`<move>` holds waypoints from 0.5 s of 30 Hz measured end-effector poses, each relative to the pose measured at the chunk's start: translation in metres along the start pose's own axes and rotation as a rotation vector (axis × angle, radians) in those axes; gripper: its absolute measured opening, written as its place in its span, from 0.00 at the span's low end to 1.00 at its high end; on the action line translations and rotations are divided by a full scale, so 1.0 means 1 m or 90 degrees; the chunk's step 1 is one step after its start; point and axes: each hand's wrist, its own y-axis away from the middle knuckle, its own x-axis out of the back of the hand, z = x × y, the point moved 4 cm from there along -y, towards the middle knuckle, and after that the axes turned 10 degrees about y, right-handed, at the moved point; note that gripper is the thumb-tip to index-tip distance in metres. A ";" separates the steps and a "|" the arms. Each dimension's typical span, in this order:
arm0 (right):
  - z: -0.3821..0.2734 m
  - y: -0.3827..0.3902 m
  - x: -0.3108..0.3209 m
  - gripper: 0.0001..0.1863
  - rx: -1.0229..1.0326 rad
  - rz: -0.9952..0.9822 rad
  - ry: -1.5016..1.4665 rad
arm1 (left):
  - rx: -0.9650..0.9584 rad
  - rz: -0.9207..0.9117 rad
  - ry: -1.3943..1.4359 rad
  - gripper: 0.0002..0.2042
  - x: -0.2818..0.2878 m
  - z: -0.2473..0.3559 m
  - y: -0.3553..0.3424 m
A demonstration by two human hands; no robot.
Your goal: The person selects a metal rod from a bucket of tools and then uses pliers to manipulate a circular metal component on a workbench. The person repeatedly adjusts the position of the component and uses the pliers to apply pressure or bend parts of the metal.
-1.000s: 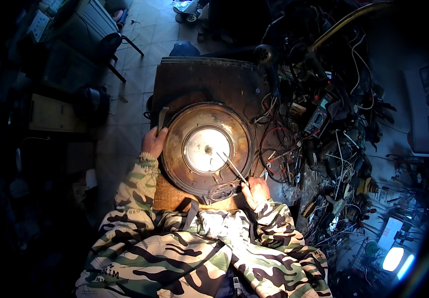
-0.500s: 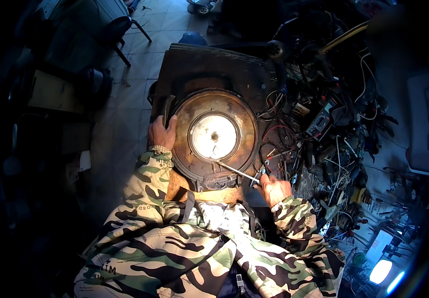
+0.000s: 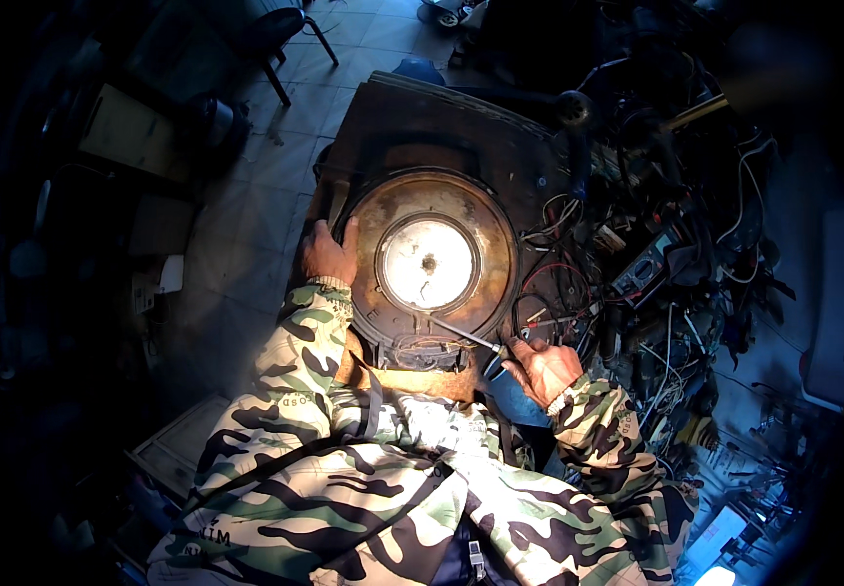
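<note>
The left hand point(image 3: 330, 256) bears on the left rim of a round brown appliance point(image 3: 451, 264), apparently to steady it; whether its fingers close on anything cannot be told. The appliance lies on a dark board point(image 3: 388, 112), centre brightly lit. Rightward, a slim metal tool point(image 3: 471, 335) slants inward, clamped in the right hand point(image 3: 543, 371), well apart from the left, seemingly for reach.

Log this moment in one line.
left hand: at left rim of round part; right hand: holding thin tool; tip: by lower edge of white disc
</note>
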 end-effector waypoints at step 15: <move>0.007 -0.016 -0.029 0.16 0.022 0.017 0.012 | -0.033 0.008 0.013 0.32 -0.001 0.002 -0.001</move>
